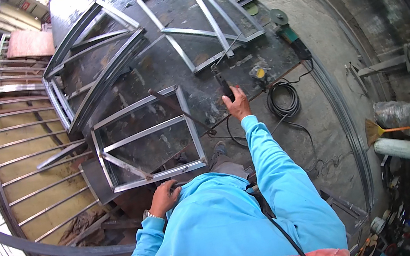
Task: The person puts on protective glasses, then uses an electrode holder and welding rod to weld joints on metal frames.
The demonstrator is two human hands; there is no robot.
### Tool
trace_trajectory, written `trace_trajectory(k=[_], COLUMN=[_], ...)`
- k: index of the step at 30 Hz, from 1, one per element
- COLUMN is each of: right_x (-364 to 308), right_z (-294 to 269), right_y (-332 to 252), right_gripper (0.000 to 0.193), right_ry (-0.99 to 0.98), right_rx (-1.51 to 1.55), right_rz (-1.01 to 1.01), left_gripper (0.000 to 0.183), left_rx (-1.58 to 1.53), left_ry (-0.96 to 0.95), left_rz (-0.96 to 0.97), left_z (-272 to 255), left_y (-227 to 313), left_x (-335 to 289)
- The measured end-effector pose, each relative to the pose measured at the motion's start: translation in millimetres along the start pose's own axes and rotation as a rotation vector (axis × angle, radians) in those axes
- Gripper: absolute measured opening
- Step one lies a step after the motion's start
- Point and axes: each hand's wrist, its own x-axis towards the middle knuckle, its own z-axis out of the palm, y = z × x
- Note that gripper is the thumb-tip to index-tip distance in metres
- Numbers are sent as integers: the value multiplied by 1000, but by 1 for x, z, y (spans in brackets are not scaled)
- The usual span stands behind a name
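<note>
My right hand (237,104) reaches over the dark work table, its fingers wrapped round a black welding electrode holder (221,82). A thin electrode (229,49) slants up from the holder's tip towards a metal frame (181,57) at the far middle. By my waist, my left hand (164,198) is closed, with a dark piece showing at its fingers that I cannot make out. Just ahead of it is a smaller rectangular metal frame (150,178) with a diagonal brace. A rusty bar (181,111) lies across that frame's right corner.
A curved metal frame (103,82) lies at the table's left. An angle grinder (291,35) and a yellow tape measure (260,73) are at the right, near a coiled cable (283,100). Long metal bars (345,123) run along the floor; a broom (374,131) lies beyond.
</note>
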Motion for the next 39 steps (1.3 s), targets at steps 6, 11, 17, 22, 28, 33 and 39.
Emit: trace_trajectory(k=[6, 11, 17, 22, 28, 33, 39], right_x=[-3, -10, -17, -28, -26, -37, -52], right_z=[1, 3, 31, 66, 115, 99, 46], right_y=[-4, -7, -49, -116, -136, -162, -145], right_gripper=[59, 60, 35, 31, 16, 18, 23], right_ry=[4, 181, -13, -71, -108, 109, 349], right_rx=[33, -74, 12, -81, -219, -107, 12], right_rz=[35, -34, -265, -320, -283, -289, 28], left_gripper=[36, 38, 37, 39, 35, 34, 32], left_rx=[-51, -53, 10, 25, -12, -60, -23], left_ry=[-34, -61, -27, -93, 17, -98, -223], left_rz=[-54, -120, -13, 4, 189, 265, 350], left_z=[-2, -13, -8, -8, -10, -22, -45], left_y=[5, 6, -14, -17, -45, -63, -69], left_x=[5, 10, 12, 21, 32, 52, 65])
